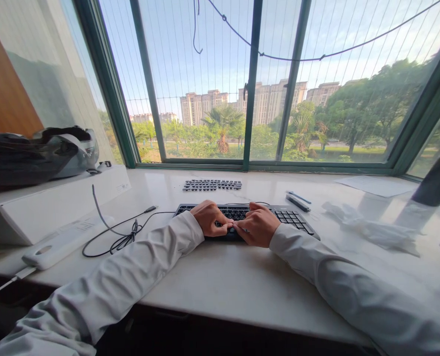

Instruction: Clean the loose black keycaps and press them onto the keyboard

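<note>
A black keyboard [293, 217] lies on the white countertop in front of me, its number pad showing at the right. My left hand [209, 218] is closed over the keyboard's middle, thumb and forefinger pinched together. From the other side my right hand [257, 225] comes in, its fingers curled and its fingertips meeting the left ones low on the keyboard, near the front row. Whatever the fingertips hold is too small or hidden to make out. Behind the keyboard, loose black keycaps [212, 185] lie in rows.
A coiled cable [128, 237] and a white power strip [62, 242] lie at the left, by a white box [56, 202] bearing a dark helmet-like object [37, 155]. At the right are pens [297, 201], crumpled clear plastic [375, 230], paper [377, 185] and a dark cylinder [437, 180].
</note>
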